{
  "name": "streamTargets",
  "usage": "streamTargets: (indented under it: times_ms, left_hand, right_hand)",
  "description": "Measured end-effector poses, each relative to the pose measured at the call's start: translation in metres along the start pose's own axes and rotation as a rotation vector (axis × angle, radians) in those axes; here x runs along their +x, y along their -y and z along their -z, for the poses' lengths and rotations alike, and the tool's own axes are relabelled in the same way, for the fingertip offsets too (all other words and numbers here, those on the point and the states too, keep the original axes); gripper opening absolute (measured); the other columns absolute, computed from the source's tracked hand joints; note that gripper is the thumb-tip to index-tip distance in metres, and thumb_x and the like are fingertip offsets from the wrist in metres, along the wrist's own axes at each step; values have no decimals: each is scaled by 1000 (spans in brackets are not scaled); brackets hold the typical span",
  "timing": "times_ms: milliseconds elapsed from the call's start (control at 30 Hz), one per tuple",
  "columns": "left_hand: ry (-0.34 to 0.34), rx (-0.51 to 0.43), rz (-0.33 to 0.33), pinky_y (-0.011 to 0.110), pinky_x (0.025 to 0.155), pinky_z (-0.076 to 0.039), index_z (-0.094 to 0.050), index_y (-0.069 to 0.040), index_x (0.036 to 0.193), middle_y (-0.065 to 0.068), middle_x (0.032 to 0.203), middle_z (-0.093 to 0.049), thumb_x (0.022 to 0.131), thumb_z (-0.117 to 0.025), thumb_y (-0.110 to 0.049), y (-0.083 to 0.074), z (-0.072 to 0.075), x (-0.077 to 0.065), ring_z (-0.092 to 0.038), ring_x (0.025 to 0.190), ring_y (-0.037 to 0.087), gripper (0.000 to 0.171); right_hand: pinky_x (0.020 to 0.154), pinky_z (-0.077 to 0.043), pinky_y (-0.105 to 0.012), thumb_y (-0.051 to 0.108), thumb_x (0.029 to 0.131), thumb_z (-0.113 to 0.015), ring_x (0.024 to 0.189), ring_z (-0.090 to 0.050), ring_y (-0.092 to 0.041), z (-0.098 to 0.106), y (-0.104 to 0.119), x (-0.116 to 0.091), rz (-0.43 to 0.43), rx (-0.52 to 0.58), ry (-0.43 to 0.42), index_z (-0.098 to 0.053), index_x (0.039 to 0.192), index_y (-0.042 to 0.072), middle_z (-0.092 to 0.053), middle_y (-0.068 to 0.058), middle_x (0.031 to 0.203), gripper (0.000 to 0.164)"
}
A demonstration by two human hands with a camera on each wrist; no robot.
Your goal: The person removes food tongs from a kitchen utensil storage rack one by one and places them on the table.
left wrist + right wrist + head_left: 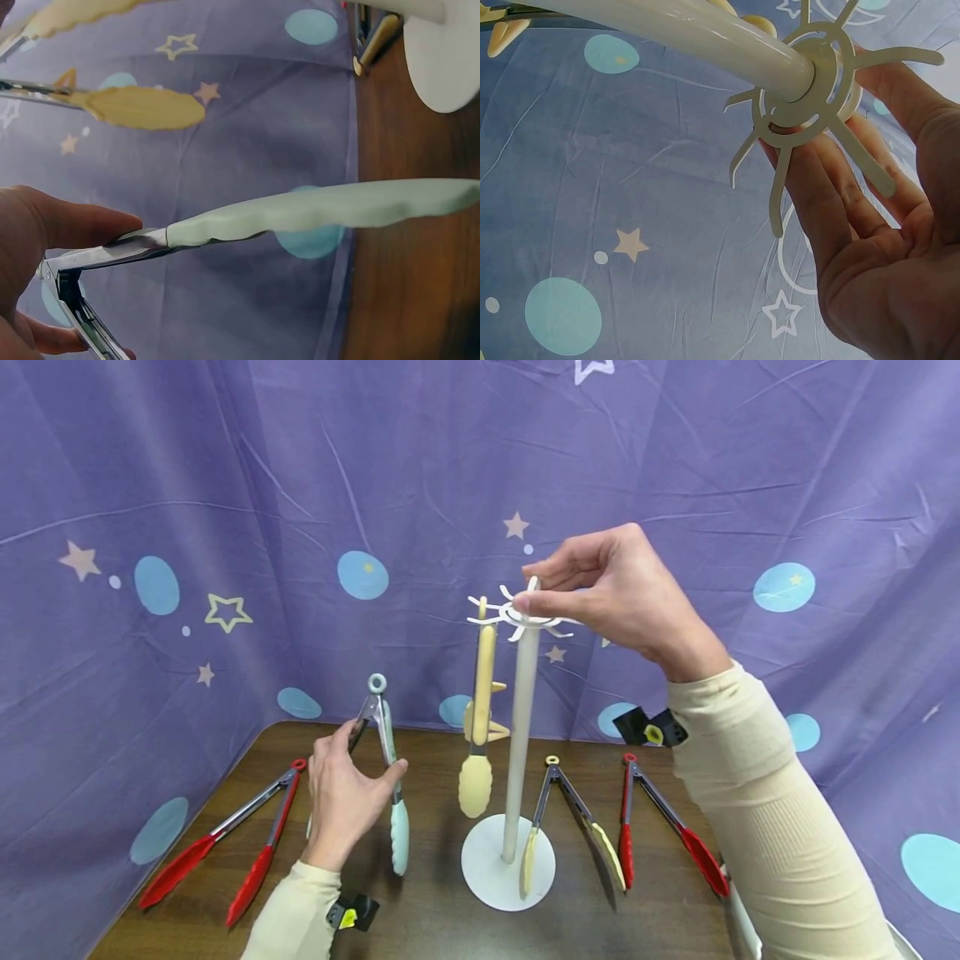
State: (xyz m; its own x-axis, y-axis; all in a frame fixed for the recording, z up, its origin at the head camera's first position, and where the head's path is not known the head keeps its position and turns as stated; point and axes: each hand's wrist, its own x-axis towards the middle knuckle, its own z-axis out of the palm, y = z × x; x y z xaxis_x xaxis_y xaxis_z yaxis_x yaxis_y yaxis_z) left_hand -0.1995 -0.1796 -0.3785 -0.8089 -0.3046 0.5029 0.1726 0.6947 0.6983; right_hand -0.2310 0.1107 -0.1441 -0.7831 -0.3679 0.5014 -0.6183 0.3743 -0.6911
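Observation:
My left hand (348,793) grips a pair of mint-green tongs (400,839), thumb on one metal arm and fingers at the other. The tongs' arms are spread, with the ring end up; in the left wrist view one scalloped mint head (322,206) points right. My right hand (637,597) pinches the top of a white stand (522,718), thumb and fingers at its hub. In the right wrist view, curved hooks (862,157) fan out around that hub. Pale yellow tongs (476,785) hang from a hook on the stand's left side, above the table.
Red tongs (255,881) stand spread on the wooden table (420,927) at the left. Right of the pole are spread yellow tongs (609,856), one tip overlapping the round white base (483,877), then more red tongs (703,860). A purple patterned curtain (420,460) hangs behind.

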Motion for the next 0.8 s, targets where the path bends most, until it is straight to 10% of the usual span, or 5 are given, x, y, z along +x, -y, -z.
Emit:
streamTargets:
  times_ms: [800]
  left_hand:
    - [210, 198, 191, 64, 90, -39, -45, 8, 143, 35, 127, -47, 76, -85, -30, 38, 1, 10, -43, 113, 51, 86]
  right_hand:
    - [71, -57, -28, 18, 80, -88, 80, -75, -19, 0, -1, 0, -18, -25, -4, -79, 97, 5, -78, -7, 89, 22]
